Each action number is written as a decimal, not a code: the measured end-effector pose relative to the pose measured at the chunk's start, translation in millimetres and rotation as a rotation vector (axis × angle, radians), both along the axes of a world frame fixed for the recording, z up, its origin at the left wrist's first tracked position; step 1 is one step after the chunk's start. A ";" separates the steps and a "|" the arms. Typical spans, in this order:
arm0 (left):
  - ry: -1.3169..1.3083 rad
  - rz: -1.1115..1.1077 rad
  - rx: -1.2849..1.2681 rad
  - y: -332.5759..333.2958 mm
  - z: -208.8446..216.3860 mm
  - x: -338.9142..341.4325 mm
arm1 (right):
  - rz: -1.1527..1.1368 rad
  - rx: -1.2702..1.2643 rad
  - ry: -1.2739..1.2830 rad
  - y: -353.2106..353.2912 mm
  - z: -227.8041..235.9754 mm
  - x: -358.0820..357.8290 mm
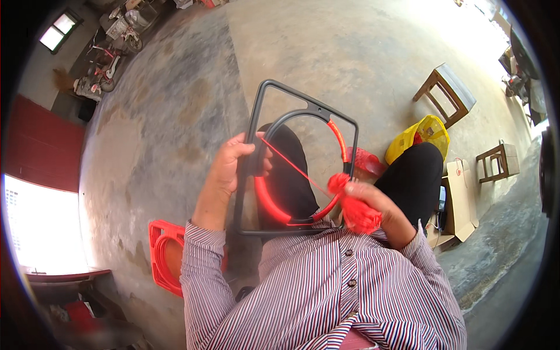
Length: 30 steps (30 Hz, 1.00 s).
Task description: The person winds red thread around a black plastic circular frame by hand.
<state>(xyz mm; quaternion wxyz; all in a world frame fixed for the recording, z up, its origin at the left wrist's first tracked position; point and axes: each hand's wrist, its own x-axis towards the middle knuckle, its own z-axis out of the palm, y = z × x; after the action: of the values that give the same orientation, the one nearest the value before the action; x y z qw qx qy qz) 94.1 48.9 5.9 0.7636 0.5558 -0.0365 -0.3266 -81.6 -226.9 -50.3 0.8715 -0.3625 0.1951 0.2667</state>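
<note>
frame [309, 100], matte black, inner ring [267, 201] partly red

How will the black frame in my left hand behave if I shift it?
The black frame looks fairly stiff, its slim outline showing no sag. It's probably light for its size, being mostly open space. The red cord stretched toward your right hand might tug at it.

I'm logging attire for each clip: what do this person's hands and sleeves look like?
The left hand and right hand are bare, ungloved. The left sleeve and right sleeve have thin white, red and dark blue stripes, ending short of the hands. The right hand is blurred, so fine detail is unclear.
</note>
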 end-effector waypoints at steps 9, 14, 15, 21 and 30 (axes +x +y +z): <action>-0.210 0.049 0.319 -11.0 8.7 -22.3 | -0.231 -0.321 -0.139 -22.7 -19.9 57.5; -0.352 0.159 0.341 -24.9 3.5 -55.6 | -0.121 -0.596 -0.462 25.1 11.6 90.6; -0.439 0.153 0.445 -25.7 -1.6 -57.9 | -0.020 -0.614 -0.557 26.7 17.6 97.3; -0.389 0.123 0.309 -38.7 3.0 -70.0 | -0.078 0.081 -0.478 39.0 9.6 99.5; -0.422 0.203 0.250 -34.7 -7.9 -75.2 | -0.172 -0.174 -0.418 31.1 35.5 72.3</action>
<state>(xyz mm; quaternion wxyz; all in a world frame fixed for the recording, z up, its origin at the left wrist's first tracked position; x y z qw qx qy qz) 18.9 14.2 -2.1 0.6934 0.7024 -0.0982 -0.1271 -9.3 -195.8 -14.9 0.8778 -0.4657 0.0628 0.0927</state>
